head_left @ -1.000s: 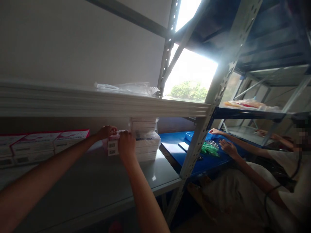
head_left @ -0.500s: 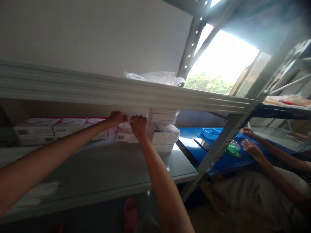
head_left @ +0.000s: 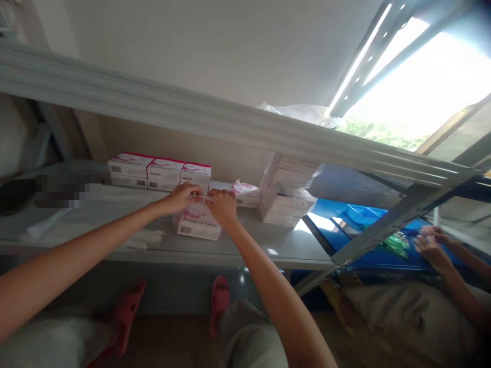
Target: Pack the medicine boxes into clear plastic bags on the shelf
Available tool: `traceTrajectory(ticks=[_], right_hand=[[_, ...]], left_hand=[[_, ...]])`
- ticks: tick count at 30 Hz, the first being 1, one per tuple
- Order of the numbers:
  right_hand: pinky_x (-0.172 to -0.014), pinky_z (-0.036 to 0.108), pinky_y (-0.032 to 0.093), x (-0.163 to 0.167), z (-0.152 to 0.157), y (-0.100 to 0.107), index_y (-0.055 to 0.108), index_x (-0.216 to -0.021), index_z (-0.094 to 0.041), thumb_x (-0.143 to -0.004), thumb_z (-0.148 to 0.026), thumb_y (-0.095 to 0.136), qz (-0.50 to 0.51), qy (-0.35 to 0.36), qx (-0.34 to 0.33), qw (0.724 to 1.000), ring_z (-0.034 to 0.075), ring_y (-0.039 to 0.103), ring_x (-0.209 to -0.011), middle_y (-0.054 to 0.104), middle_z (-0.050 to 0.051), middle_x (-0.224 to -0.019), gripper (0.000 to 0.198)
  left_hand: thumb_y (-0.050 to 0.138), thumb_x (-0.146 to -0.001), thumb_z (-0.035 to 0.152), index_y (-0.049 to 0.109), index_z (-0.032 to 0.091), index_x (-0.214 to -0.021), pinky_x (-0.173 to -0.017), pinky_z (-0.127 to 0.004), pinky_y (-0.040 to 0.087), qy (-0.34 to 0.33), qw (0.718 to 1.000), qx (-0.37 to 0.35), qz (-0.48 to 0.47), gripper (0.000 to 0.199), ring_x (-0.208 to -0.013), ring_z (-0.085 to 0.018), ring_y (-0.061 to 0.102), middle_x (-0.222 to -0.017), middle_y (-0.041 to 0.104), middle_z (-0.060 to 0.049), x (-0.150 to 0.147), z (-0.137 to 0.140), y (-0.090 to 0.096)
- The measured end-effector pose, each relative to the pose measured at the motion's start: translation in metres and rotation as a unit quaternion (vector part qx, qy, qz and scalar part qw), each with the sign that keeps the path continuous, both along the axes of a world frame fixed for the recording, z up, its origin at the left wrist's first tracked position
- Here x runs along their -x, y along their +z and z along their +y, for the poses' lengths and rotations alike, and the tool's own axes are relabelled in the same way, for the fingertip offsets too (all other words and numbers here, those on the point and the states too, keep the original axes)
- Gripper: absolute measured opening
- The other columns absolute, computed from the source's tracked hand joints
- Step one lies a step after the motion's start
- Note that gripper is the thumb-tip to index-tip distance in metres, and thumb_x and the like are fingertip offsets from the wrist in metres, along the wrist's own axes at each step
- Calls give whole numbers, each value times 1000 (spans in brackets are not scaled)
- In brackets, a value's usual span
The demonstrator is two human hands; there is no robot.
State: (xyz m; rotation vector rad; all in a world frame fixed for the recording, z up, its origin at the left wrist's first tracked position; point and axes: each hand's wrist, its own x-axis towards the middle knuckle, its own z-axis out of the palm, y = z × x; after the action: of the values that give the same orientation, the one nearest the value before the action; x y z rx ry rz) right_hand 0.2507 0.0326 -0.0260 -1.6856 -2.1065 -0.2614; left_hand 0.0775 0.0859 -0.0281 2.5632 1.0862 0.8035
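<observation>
Clear film point(head_left: 204, 197) is pinched by the left hand point(head_left: 187, 197) and right hand point(head_left: 223, 207), with the box point(head_left: 198, 231) placed just near of both, its long front face aligned left to right

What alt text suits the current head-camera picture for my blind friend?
A person's left hand and right hand pinch what looks like clear plastic above a white-and-pink box at a grey shelf. Similar boxes stand behind to the left, plastic-wrapped stacks to the right; another person's hands are far right.
</observation>
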Motion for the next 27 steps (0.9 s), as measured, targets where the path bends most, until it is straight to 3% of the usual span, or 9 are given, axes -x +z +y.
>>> traceTrajectory(ticks=[5, 8, 11, 13, 15, 16, 20, 24, 27], right_hand=[[-83, 28, 41, 0, -1, -15, 68, -103, -23, -84, -29, 59, 54, 51, 59, 996, 18, 62, -91, 71, 5, -94, 22], [-77, 23, 42, -10, 3, -21, 69, -97, -20, -80, -23, 60, 121, 91, 80, 985, 16, 62, -86, 70, 4, -89, 19], [-73, 23, 42, -22, 8, -26, 68, -86, -16, -79, -24, 58, 221, 98, 49, 969, 15, 61, -78, 69, 4, -83, 15], [-72, 23, 43, -30, 8, -29, 66, -81, -14, -79, -26, 55, 296, 86, 20, 951, 14, 60, -74, 68, 4, -80, 17], [-71, 24, 44, -37, 4, -32, 63, -81, -14, -79, -30, 52, 366, 72, -5, 928, 14, 58, -72, 66, 4, -78, 19], [-71, 24, 44, -41, 0, -32, 62, -81, -14, -78, -32, 52, 397, 67, -15, 915, 14, 58, -72, 65, 4, -78, 20], [-74, 25, 45, -61, -18, -35, 56, -80, -17, -78, -36, 51, 469, 62, -27, 881, 14, 57, -77, 62, 3, -79, 20], [-81, 29, 45, -85, -41, -29, 54, -79, -18, -80, -38, 50, 438, 107, 5, 893, 17, 58, -84, 61, 4, -82, 21], [-86, 33, 44, -80, -68, -9, 55, -89, -17, -85, -32, 44, 362, 60, -75, 927, 18, 57, -90, 62, 8, -92, 19]], left_hand=[[55, -77, 19, 59, 19, -87, -90, -40, 36, 66, 992, -98, 50, 11, -95, -25, 54, -89, 64, -5, 13, -26, -15], [52, -74, 10, 57, 17, -102, -96, -44, 33, 108, 981, -143, 71, 30, -104, -27, 51, -101, 62, -9, 12, -42, -20], [49, -72, 6, 52, 15, -119, -101, -45, 31, 168, 972, -154, 50, 49, -116, -29, 45, -122, 55, -14, 10, -53, -24], [47, -73, 7, 55, 17, -118, -107, -51, 24, 203, 971, -123, 28, 47, -118, -29, 45, -125, 55, -13, 15, -54, -26], [46, -75, 9, 63, 19, -104, -109, -57, 15, 218, 974, -63, 2, 36, -114, -28, 51, -114, 64, -9, 24, -52, -27], [45, -76, 11, 65, 20, -96, -109, -57, 16, 217, 975, -28, -23, 30, -111, -27, 54, -107, 67, -6, 31, -51, -27], [50, -75, 23, 68, 20, -85, -91, -36, 44, 182, 962, 80, -184, 21, -93, -22, 63, -92, 72, -4, 62, -50, -27], [49, -73, 30, 66, 18, -91, -68, -29, 48, 198, 941, 115, -249, 28, -71, -19, 63, -80, 70, -4, 88, -55, -15], [53, -70, 32, 64, 19, -93, -66, -27, 45, 238, 940, 76, -233, 29, -71, -18, 60, -78, 66, -2, 94, -59, 3]])
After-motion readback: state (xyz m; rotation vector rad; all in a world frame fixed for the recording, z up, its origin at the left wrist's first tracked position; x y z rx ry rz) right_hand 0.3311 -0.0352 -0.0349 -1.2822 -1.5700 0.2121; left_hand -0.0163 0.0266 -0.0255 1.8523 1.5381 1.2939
